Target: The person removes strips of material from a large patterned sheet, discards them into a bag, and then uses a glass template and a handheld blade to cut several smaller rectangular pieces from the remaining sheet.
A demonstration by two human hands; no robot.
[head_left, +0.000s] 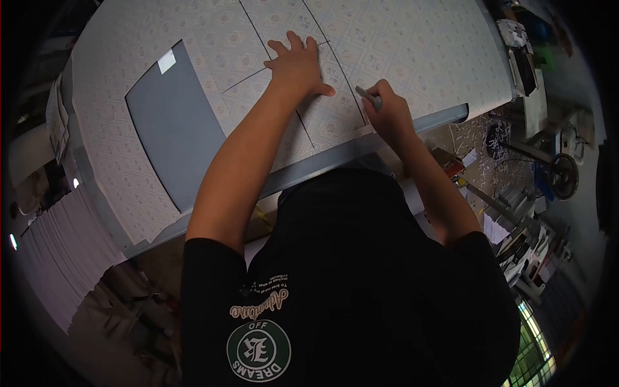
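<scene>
My left hand (pixel 298 68) lies on a pale patterned sheet (pixel 412 58) with its fingers spread and its thumb out to the right. Beneath and beside it, long dark straight lines run down the sheet, and a shorter one crosses them. My right hand (pixel 389 115) is closed around a short grey pen-like tool (pixel 369 97), just right of the rightmost long line and close to the table's near edge. Whether the tool is a marker or a knife cannot be told, and its working end is not clear.
A grey panel-shaped area (pixel 177 126) bordered by the sheet shows at left, with a small white label (pixel 166 61) at its top. The grey table edge (pixel 322 162) runs along my body. Stacked pale sheets (pixel 64 251) stand left; a round fan-like object (pixel 563 177) is at right.
</scene>
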